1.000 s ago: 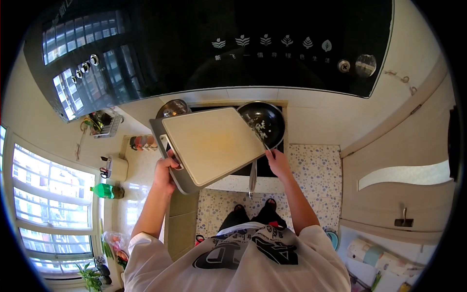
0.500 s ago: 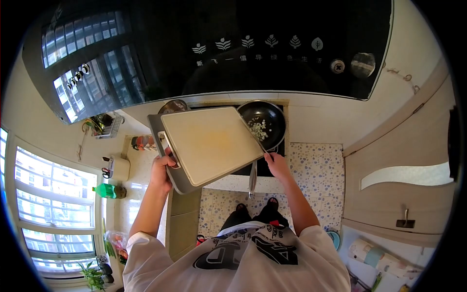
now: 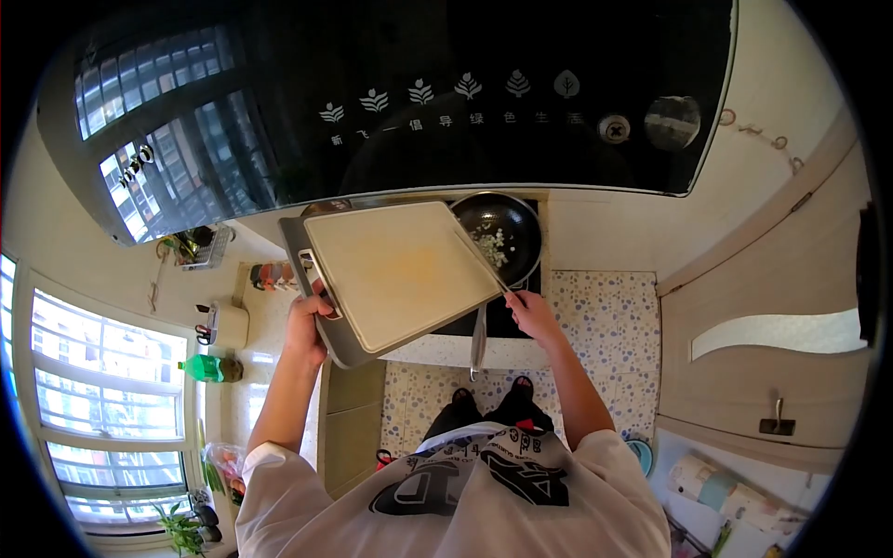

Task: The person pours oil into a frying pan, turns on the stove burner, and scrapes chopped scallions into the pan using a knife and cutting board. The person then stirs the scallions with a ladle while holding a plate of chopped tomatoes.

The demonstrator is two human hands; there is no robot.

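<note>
We recorded the left hand (image 3: 308, 325) at the handle end of the cutting board (image 3: 395, 279), its fingers wrapped around the edge by the slot and its thumb lying over the top, so the grip was firmly closed on the board. We saw the right hand (image 3: 534, 316) at the opposite lower corner, its fingers closed around the handle of a knife (image 3: 493, 270). We read the blade as nearly edge-on, running along the board's right edge. We could not tell whether the right fingers also touched the board.

We located the board in the air in front of the stove (image 3: 507, 323), pale face up with a gray border, and covering much of the cooktop from our view. Just beyond its right edge we noted a dark pan (image 3: 523, 217) on the stove, with small, pale chopped pieces (image 3: 493, 244) in a loose cluster on its bottom. We could not tell whether board or blade met the pan's rim. We saw the pan handle (image 3: 478, 346) pointing toward the person, below the board's lower right corner.

Above, we noted the black range hood (image 3: 391, 139); on the counter at left, a green bottle (image 3: 212, 368), a knife block (image 3: 229, 325) and some small jars (image 3: 272, 276).
</note>
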